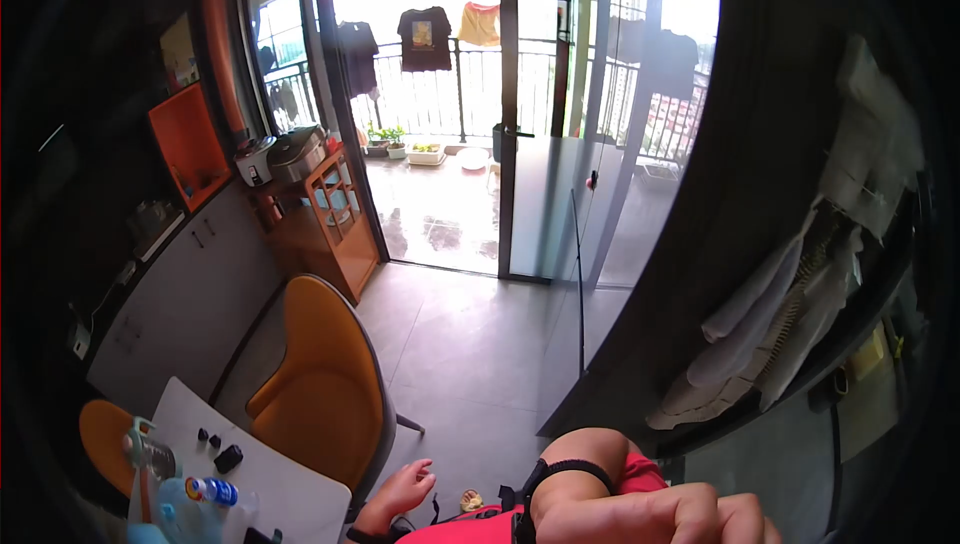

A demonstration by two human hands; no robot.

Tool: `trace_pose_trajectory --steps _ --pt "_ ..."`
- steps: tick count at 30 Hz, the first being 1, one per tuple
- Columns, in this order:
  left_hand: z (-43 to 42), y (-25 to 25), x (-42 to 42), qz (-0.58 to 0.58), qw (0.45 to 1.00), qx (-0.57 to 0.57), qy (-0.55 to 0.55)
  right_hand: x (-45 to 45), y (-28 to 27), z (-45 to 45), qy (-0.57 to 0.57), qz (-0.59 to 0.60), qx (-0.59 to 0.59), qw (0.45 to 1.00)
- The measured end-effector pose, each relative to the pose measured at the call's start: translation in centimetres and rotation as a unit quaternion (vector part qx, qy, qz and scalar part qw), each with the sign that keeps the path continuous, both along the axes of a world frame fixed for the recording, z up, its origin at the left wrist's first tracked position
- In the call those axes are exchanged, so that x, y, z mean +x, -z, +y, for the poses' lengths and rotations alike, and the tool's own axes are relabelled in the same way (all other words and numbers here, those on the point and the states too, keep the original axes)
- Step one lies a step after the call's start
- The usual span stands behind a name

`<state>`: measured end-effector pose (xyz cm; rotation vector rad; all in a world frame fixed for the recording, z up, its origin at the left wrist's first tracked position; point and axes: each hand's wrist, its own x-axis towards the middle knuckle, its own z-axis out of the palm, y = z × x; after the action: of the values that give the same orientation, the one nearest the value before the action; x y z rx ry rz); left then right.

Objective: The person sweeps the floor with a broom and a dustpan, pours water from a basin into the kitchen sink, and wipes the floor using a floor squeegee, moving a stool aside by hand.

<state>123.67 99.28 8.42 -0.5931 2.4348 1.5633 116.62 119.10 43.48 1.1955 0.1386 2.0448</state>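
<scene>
My left hand (405,487) hangs low beside the orange chair (320,384), with its fingers loosely bent and slightly apart, and nothing shows in it. A dark band circles that wrist. Close to the camera at the bottom edge, my right hand (690,516) has its fingers curled, and the frame cuts off their lower part. Whatever it may hold is hidden. A black strap (575,469) crosses the right arm. Red clothing (450,534) shows between the arms.
A white table (300,484) at lower left carries a blue-labelled bottle (212,490) and small black items (228,458). Beyond the chair stands a wooden cabinet (345,234) with a rice cooker (298,152). Glass doors (540,204) face a balcony with hanging clothes. More garments (760,304) hang at right.
</scene>
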Motion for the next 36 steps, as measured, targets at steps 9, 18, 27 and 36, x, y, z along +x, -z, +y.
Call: trace_pose_trajectory --steps 9,18,27,36 --pt "-5.1 -4.2 -14.8 0.001 0.991 0.011 0.131 -12.5 1.0 -9.1 0.003 0.022 -0.053 0.998" --pt "-13.6 -3.9 -32.9 -0.021 0.982 -0.086 0.169 -31.9 0.8 -15.4 0.014 0.043 -0.056 0.997" --pt "-21.3 -6.2 -45.8 0.028 0.994 -0.022 0.104 -45.0 0.2 -22.4 0.106 -0.064 0.071 0.99" --pt "-35.1 -4.0 -53.8 0.021 0.995 -0.039 0.086 -54.8 0.5 -35.9 0.049 0.044 0.063 0.996"
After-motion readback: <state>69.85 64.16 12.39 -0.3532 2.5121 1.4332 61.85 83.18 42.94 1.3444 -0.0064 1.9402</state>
